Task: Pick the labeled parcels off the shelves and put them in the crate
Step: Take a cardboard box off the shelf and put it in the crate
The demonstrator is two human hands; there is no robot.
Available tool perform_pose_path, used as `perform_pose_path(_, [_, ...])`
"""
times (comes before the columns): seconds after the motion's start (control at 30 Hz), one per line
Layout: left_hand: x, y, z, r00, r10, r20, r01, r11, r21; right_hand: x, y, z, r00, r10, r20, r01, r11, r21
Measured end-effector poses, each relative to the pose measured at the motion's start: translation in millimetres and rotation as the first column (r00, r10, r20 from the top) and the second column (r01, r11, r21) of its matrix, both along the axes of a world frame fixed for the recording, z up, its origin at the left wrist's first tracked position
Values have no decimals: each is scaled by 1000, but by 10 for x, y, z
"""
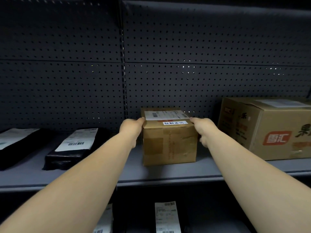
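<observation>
A small brown cardboard box (pixel 169 145) stands on the grey shelf (pixel 168 174), with a shipping label and a white handwritten sticker on its top. My left hand (pixel 132 130) grips the box's left side, thumb on the top edge. My right hand (pixel 204 132) grips its right side, thumb at the top corner and fingers curled down the side. The box's bottom rests on the shelf. No crate is in view.
A large printed carton (pixel 267 128) stands just right of the box. Two black bagged parcels (pixel 70 148) (pixel 15 145) with white labels lie on the shelf at left. More labeled parcels (pixel 167 217) lie on the shelf below. A dark pegboard (pixel 151 64) backs the shelves.
</observation>
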State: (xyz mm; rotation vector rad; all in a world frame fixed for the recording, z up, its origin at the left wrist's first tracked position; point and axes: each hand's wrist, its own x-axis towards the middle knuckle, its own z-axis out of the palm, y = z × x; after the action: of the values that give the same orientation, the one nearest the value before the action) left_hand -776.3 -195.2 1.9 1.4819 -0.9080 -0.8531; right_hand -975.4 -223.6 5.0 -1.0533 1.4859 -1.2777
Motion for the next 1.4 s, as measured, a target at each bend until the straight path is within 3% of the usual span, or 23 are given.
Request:
perform_pose_path(0.47, [-74, 85, -42, 1000, -4, 6, 4, 996, -89, -63, 132, -41, 995, 16, 103, -14, 1000, -16])
perform_pose_path(0.83, [-200, 410, -135, 998, 45, 46, -34, 977, -208, -124, 493, -176, 977, 78, 197, -38, 979, -202])
perform_pose_path(1.23, [-307, 800, -268, 976, 78, 202, -7, 943, -332, -194, 791, -395, 987, 110, 114, -65, 938, -341])
perform_pose_path(1.4, [-290, 855, -344, 976, 83, 202, -6, 935, -355, -216, 851, -469, 989, 98, 115, -49, 930, -365])
